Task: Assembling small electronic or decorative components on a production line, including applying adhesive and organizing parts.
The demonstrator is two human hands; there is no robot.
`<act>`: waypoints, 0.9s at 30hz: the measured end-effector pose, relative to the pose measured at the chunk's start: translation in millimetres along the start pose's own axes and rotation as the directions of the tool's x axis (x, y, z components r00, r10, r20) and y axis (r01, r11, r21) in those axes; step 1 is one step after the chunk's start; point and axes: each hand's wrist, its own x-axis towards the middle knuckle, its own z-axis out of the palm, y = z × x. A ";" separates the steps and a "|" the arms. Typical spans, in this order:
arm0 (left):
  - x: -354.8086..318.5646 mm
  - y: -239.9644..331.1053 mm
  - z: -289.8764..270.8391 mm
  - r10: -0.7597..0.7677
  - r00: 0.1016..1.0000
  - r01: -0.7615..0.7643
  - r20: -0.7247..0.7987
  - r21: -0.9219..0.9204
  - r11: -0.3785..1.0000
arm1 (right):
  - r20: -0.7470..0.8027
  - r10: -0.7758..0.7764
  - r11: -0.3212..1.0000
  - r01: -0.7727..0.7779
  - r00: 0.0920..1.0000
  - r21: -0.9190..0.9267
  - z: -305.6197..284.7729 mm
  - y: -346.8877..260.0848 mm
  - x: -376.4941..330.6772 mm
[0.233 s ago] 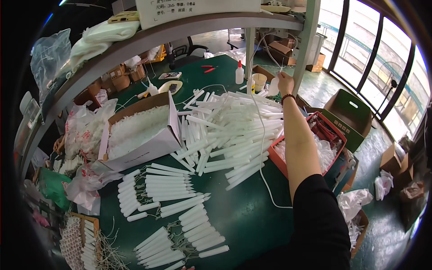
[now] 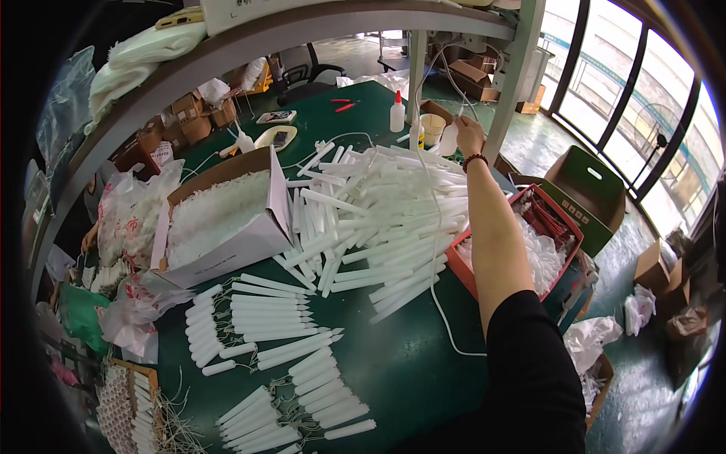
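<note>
Fingers [image 2: 463, 126] of the right hand [image 2: 471, 138] appear clamped on a white bottle [image 2: 448, 141], at the far right of a loose heap of white sticks [image 2: 393, 198] on the bench [image 2: 401, 367]. Corded sticks [image 2: 268, 312] lie in rows nearer; the heap looks not yet arranged. Left hand is out of view.

Head-worn fisheye looks down over the table [image 2: 408, 359].
</note>
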 end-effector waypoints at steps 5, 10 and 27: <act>1.4 -4.7 4.3 0.025 0.999 -0.024 0.027 -0.015 1.000 | 0.008 -0.023 0.995 0.023 1.000 -0.095 -1.1 21.3 1.7; 2.8 -4.1 1.0 0.017 0.998 -0.016 0.054 -0.026 1.000 | 0.117 0.007 0.996 0.004 0.993 -0.091 -0.9 13.1 5.1; 4.8 -5.2 1.1 -0.007 0.996 0.013 0.086 -0.073 0.997 | 0.160 0.138 0.953 -0.087 0.978 -0.289 -5.9 -9.3 5.1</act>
